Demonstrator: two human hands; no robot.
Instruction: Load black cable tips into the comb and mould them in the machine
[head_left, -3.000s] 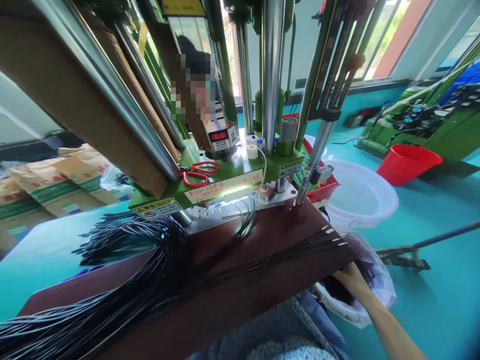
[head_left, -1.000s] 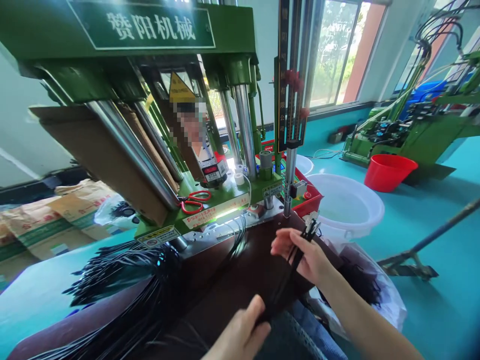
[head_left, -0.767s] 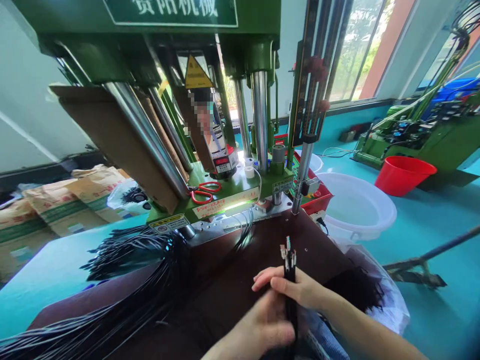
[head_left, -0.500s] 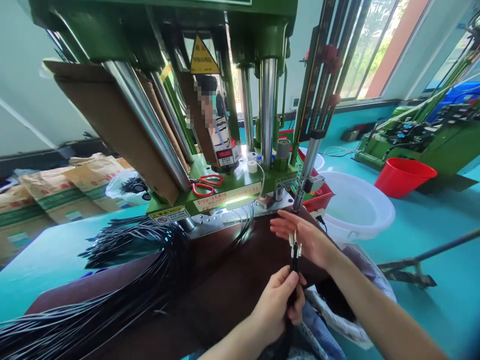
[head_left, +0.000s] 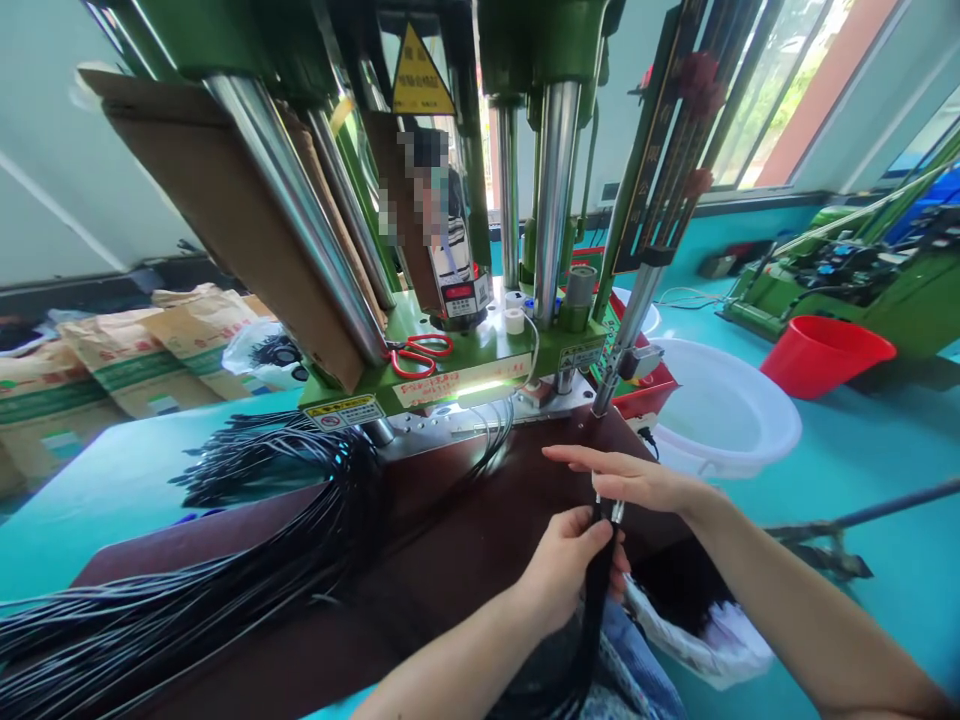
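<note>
My left hand is wrapped round a bundle of black cables near its top end, above my lap. Silvery metal tips stick up from the bundle. Over these tips my right hand lies flat, fingers stretched out to the left and palm down, touching or just above them; it grips nothing. Several thin black cables run out from under the green machine's front edge. At the left of the brown table lies a large pile of black cables.
The green machine with steel columns stands behind the table, red-handled scissors on its ledge. A white tub and a red bucket are at the right. A lined bin is beside my lap. Paper sacks stand at the left.
My right hand has turned from upright beside the bundle to flat over its metal tips. The view has shifted slightly, and my left hand still holds the bundle.
</note>
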